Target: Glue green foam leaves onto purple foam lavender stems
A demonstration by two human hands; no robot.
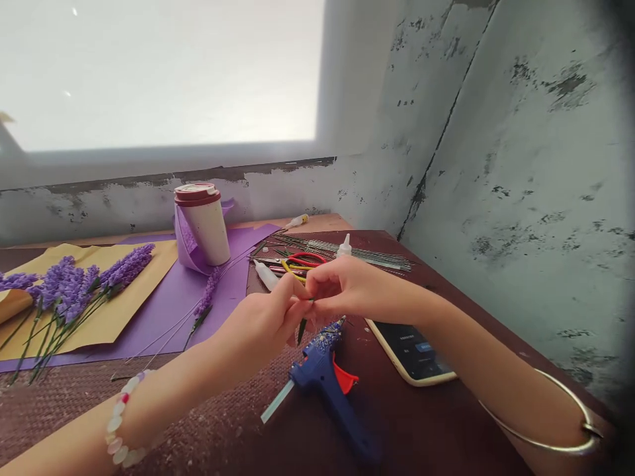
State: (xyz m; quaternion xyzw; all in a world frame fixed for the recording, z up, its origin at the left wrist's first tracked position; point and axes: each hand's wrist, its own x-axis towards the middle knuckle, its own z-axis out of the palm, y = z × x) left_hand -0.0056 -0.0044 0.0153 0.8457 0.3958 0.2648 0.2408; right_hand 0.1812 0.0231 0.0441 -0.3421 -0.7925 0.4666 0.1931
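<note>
My left hand [278, 314] and my right hand [342, 287] meet at the fingertips above the table. Both are closed in a pinch around a small dark green piece [301, 330], whose pointed end hangs below my left fingers. The rest of that piece is hidden by the fingers. Just below and to the right of my hands lies a blue glue gun [322, 377] with a red trigger and a clear glue stick. A single purple flower stem [207, 294] rests on purple paper to the left.
Several purple flowers [74, 284] lie on tan paper [133, 297] at the left. Behind my hands are a lidded cup [206, 228], scissors [305, 259], wires [367, 254] and a white-tipped bottle [344, 247]. A phone [411, 350] lies under my right forearm.
</note>
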